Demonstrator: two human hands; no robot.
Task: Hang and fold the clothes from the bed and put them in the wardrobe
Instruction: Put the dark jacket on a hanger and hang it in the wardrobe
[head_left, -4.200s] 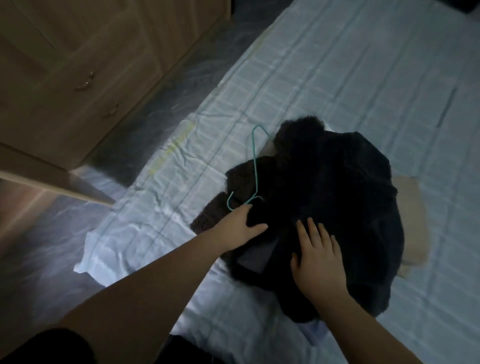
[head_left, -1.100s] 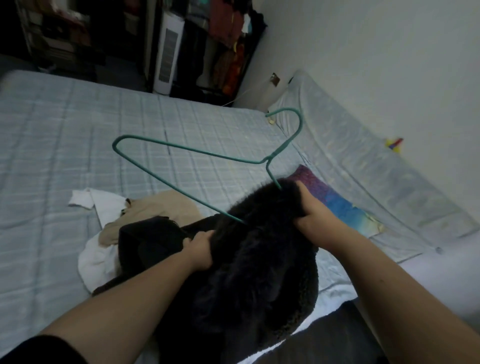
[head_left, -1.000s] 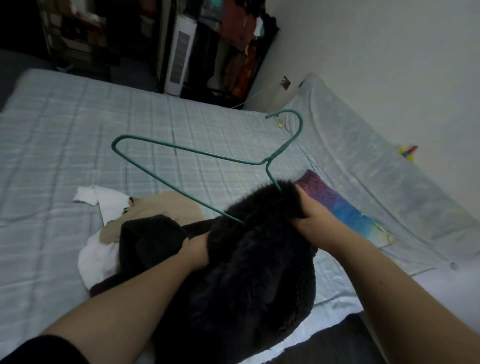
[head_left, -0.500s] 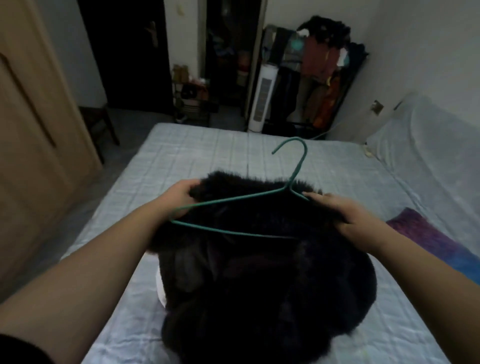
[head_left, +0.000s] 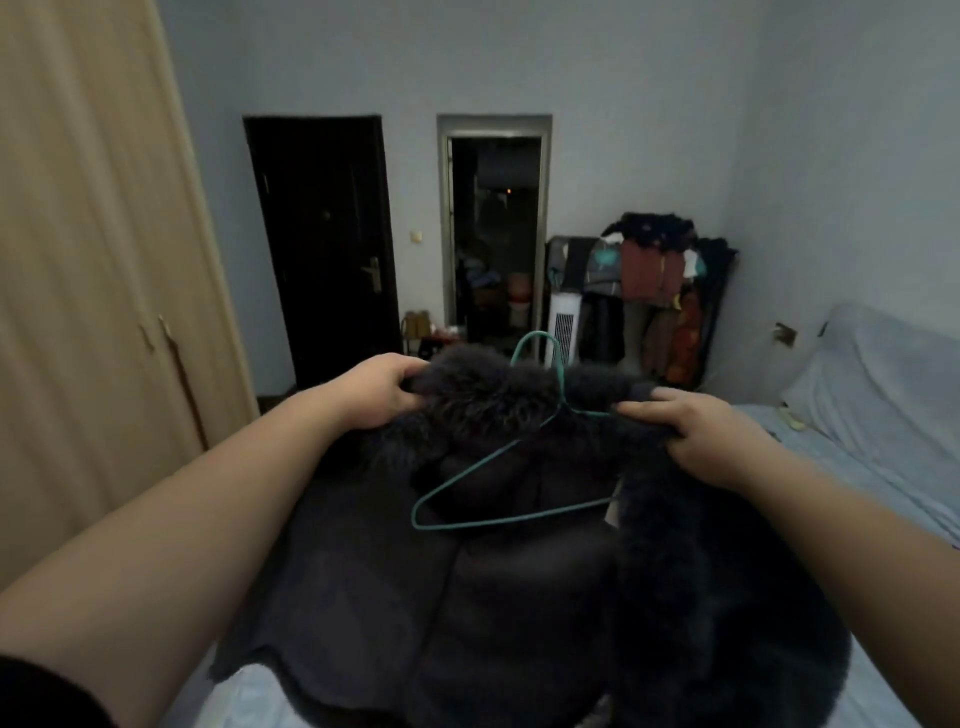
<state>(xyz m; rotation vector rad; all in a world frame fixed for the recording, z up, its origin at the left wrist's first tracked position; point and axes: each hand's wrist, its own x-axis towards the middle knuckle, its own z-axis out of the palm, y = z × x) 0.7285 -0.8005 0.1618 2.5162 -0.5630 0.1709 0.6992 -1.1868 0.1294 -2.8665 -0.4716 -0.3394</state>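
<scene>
I hold a black furry coat (head_left: 519, 597) up in front of me over the bed (head_left: 810, 447). My left hand (head_left: 382, 392) grips the fur collar on its left side. On the right side my right hand (head_left: 691, 428) grips the collar. A green wire hanger (head_left: 511, 488) lies inside the open coat; its hook (head_left: 535, 345) pokes up above the collar between my hands. The wooden wardrobe (head_left: 93, 291) stands at the left, doors shut.
A dark door (head_left: 322, 244) and an open doorway (head_left: 493, 234) are in the far wall. A rack of clothes (head_left: 660, 291) and a white tower fan (head_left: 563, 332) stand beyond the bed. A covered headboard (head_left: 883, 384) sits at the right.
I have raised the coat and spread it wider; it now hangs open facing me, with the hanger inside it. My view has tilted up toward the far wall.
</scene>
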